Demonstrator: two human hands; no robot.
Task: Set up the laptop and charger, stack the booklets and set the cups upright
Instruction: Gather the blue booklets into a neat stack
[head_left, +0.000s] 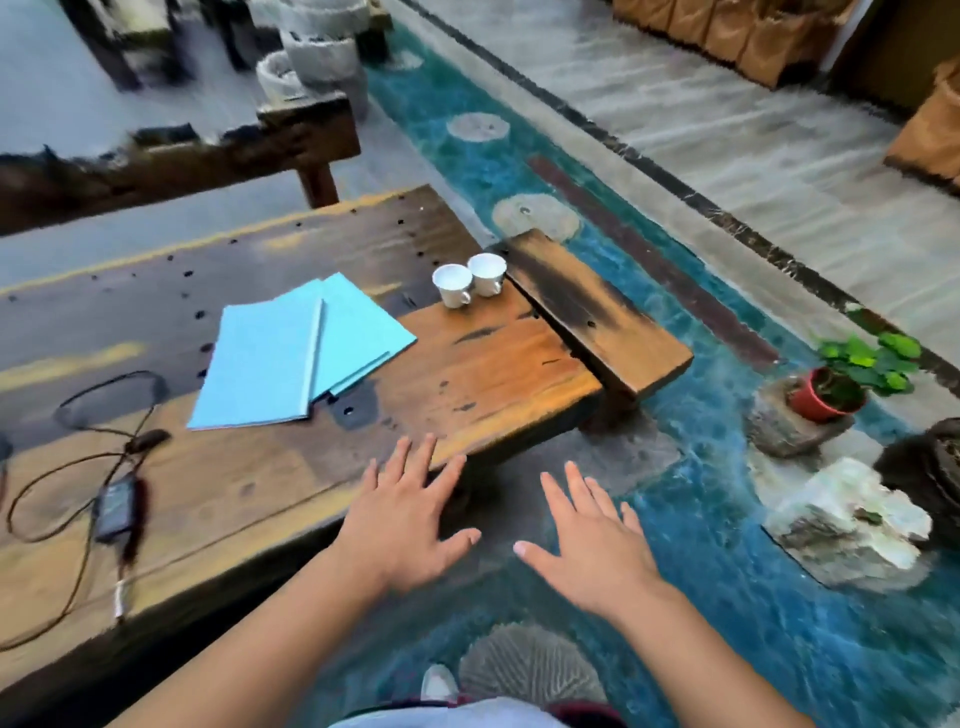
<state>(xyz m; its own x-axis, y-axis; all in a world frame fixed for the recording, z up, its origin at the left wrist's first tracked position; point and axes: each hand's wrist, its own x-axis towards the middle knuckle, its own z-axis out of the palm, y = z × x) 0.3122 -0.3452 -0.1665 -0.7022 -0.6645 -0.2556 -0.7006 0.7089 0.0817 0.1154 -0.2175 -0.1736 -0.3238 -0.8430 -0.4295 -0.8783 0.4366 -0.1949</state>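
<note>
Light blue booklets (291, 348) lie fanned and overlapping on the wooden table (483, 374). Two white cups, one (453, 285) beside the other (488, 274), stand upright with their mouths up near the table's far right corner. A black charger brick (115, 506) with its tangled cable (93, 415) lies at the left of the table. No laptop is in view. My left hand (410, 519) is spread flat with straight fingers over the table's near right edge and holds nothing. My right hand (592, 540) is spread the same way over the floor just right of the table.
A low wooden bench (597, 306) butts against the table's right end. The floor to the right has a blue water pattern, with a red potted plant (841, 384) on a rock and a pale stone (852, 519). Another dark bench (208, 150) stands behind.
</note>
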